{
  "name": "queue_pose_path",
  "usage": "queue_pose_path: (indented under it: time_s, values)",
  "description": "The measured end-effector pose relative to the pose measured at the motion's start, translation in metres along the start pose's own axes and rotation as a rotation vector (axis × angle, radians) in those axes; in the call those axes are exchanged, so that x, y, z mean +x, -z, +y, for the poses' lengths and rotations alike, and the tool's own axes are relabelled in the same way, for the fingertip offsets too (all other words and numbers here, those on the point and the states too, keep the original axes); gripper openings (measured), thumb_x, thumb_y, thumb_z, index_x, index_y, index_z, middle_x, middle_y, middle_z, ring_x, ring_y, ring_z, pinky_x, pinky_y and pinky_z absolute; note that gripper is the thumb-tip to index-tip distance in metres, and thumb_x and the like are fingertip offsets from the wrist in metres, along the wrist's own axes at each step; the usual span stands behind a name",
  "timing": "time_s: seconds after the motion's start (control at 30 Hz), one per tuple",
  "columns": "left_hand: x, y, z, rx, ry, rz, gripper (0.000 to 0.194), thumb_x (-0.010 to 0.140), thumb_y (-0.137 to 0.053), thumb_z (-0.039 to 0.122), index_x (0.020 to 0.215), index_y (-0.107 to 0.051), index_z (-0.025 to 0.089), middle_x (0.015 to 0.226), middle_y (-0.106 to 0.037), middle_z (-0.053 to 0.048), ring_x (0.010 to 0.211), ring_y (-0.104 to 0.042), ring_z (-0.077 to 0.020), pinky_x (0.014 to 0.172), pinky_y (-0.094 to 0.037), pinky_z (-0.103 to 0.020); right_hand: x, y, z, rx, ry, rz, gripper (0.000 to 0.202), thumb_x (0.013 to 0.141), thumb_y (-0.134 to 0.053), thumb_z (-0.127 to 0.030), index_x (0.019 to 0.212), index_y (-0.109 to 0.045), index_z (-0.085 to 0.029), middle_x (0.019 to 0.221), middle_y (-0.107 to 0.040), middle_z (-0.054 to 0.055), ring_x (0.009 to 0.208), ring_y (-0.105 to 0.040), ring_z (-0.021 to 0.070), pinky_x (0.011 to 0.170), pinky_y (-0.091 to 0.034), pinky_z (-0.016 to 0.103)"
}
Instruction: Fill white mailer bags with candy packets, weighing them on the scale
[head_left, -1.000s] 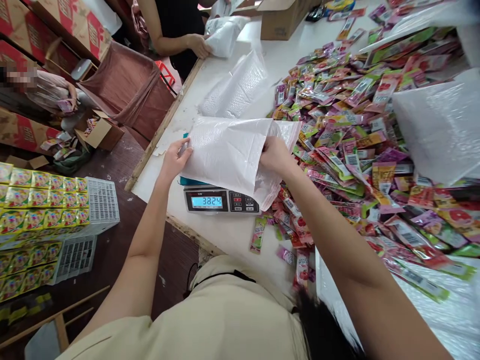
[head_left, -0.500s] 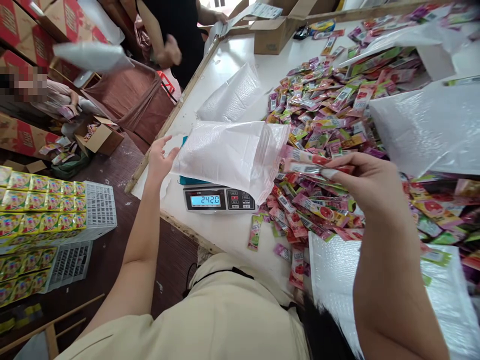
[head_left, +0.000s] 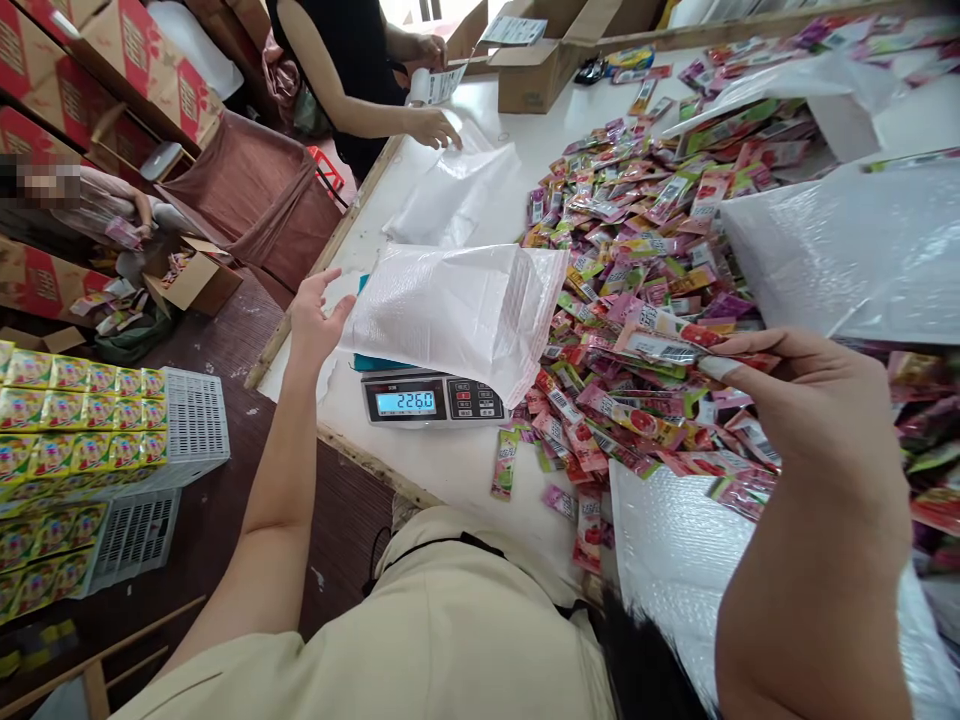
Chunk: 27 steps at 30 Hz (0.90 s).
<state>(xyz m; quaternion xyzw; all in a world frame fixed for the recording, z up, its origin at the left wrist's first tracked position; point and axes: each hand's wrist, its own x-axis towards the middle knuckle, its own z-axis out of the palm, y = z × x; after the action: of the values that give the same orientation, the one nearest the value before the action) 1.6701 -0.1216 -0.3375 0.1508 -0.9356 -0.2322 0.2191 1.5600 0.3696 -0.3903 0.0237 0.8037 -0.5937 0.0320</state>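
A white bubble mailer (head_left: 442, 305) lies on a digital scale (head_left: 439, 398) with its opening to the right. The scale's lit display shows the digits 2260; a decimal point is hard to make out. At the mailer's closed left end is my left hand (head_left: 319, 312), fingers apart and holding nothing. My right hand (head_left: 806, 390) pinches a few pink fruit-print sachets (head_left: 660, 345), clear of the mailer and over the heap of sachets (head_left: 622, 245). Part of a teal surface (head_left: 361, 358) shows beneath the mailer.
More bubble mailers lie at the right (head_left: 840, 250) and the near edge (head_left: 660, 530). Across the table a co-worker's hand (head_left: 435, 128) touches another mailer (head_left: 454, 195), beside an open carton (head_left: 529, 85). Crates of yellow packs (head_left: 82, 420) stand on the left.
My right hand has drawn the sachets rightward, away from the mailer's opening. The display has dropped from 2420 to 2260. A mailer in mid-air at the upper left is gone; the co-worker's hand reaches the table.
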Motion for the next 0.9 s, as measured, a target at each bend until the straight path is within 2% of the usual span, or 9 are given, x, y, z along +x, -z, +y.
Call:
queue_pose_path:
  time_s: [0.17, 0.27, 0.33, 0.43, 0.5, 0.57, 0.67, 0.77, 0.9]
  values:
    - [0.003, 0.002, 0.016, 0.027, -0.086, -0.004, 0.043, 0.089, -0.067, 0.044, 0.128, -0.062, 0.027, 0.134, -0.062, -0.009, 0.126, -0.057, -0.0267, 0.103, -0.051, -0.043, -0.008, 0.007, -0.006, 0.002, -0.008, -0.017, 0.024, 0.057, -0.08, -0.033, 0.078, -0.073, -0.023, 0.066, -0.06, 0.004, 0.056, -0.046, 0.0156, 0.054, -0.031, 0.035]
    - [0.001, 0.009, 0.045, 0.057, -0.191, 0.005, 0.039, 0.092, -0.063, 0.044, 0.128, -0.063, 0.027, 0.136, -0.06, -0.008, 0.129, -0.056, -0.0261, 0.109, -0.047, -0.044, -0.008, 0.012, -0.005, -0.064, 0.017, -0.061, 0.025, 0.063, -0.078, -0.036, 0.083, -0.073, -0.024, 0.068, -0.062, 0.006, 0.059, -0.051, 0.0187, 0.058, -0.037, 0.037]
    - [-0.008, 0.007, 0.073, 0.099, -0.28, -0.005, 0.039, 0.095, -0.06, 0.044, 0.13, -0.061, 0.028, 0.137, -0.06, -0.008, 0.132, -0.054, -0.0264, 0.113, -0.042, -0.047, -0.005, 0.009, -0.003, -0.305, 0.127, -0.018, 0.021, 0.068, -0.073, -0.036, 0.085, -0.074, -0.023, 0.083, -0.067, 0.012, 0.077, -0.061, 0.0273, 0.072, -0.045, 0.046]
    - [-0.038, -0.017, 0.116, 0.203, -0.484, -0.171, 0.052, 0.089, -0.067, 0.048, 0.137, -0.057, 0.029, 0.147, -0.054, -0.008, 0.141, -0.046, -0.03, 0.12, -0.033, -0.05, 0.0, -0.005, -0.003, -0.673, 0.372, 0.234, 0.022, 0.074, -0.069, -0.034, 0.088, -0.076, -0.02, 0.129, -0.061, 0.022, 0.122, -0.055, 0.0407, 0.1, -0.037, 0.061]
    - [-0.059, -0.044, 0.133, 0.302, -0.625, -0.323, 0.068, 0.08, -0.077, 0.046, 0.142, -0.053, 0.031, 0.158, -0.044, -0.009, 0.148, -0.037, -0.0327, 0.123, -0.025, -0.051, 0.001, -0.023, -0.007, -0.64, 0.489, 0.263, 0.027, 0.078, -0.068, -0.038, 0.096, -0.076, -0.019, 0.137, -0.055, 0.022, 0.13, -0.051, 0.0396, 0.105, -0.036, 0.06]
    - [-0.074, -0.07, 0.137, 0.4, -0.677, -0.379, 0.074, 0.077, -0.081, 0.036, 0.144, -0.051, 0.032, 0.163, -0.036, -0.01, 0.152, -0.031, -0.0336, 0.125, -0.02, -0.053, 0.0, -0.045, -0.014, -0.509, 0.546, 0.114, 0.024, 0.082, -0.065, -0.037, 0.096, -0.075, -0.019, 0.125, -0.063, 0.019, 0.123, -0.057, 0.0342, 0.103, -0.042, 0.053]
    - [-0.076, -0.091, 0.124, 0.453, -0.627, -0.303, 0.05, 0.081, -0.074, 0.022, 0.129, -0.062, 0.029, 0.163, -0.035, -0.012, 0.152, -0.031, -0.0339, 0.123, -0.021, -0.055, 0.0, -0.089, -0.029, -0.371, 0.539, -0.241, 0.02, 0.084, -0.056, -0.017, 0.094, -0.073, -0.019, 0.107, -0.071, 0.011, 0.109, -0.064, 0.0261, 0.097, -0.048, 0.042]
    - [-0.066, -0.087, 0.111, 0.402, -0.668, -0.198, 0.019, 0.084, -0.067, 0.02, 0.103, -0.068, 0.024, 0.159, -0.041, -0.013, 0.148, -0.036, -0.0337, 0.12, -0.027, -0.053, 0.006, -0.139, -0.046, -0.341, 0.481, -0.59, 0.037, 0.08, -0.048, -0.003, 0.106, -0.071, -0.016, 0.108, -0.074, 0.009, 0.102, -0.067, 0.0211, 0.093, -0.051, 0.032]
    - [-0.058, -0.068, 0.105, 0.332, -0.681, -0.094, 0.003, 0.088, -0.065, 0.025, 0.09, -0.065, 0.022, 0.155, -0.045, -0.012, 0.144, -0.041, -0.0329, 0.117, -0.031, -0.053, 0.016, -0.187, -0.063, -0.466, 0.405, -0.713, 0.042, 0.083, -0.058, -0.01, 0.125, -0.063, -0.009, 0.117, -0.072, 0.017, 0.103, -0.068, 0.0267, 0.088, -0.051, 0.033]
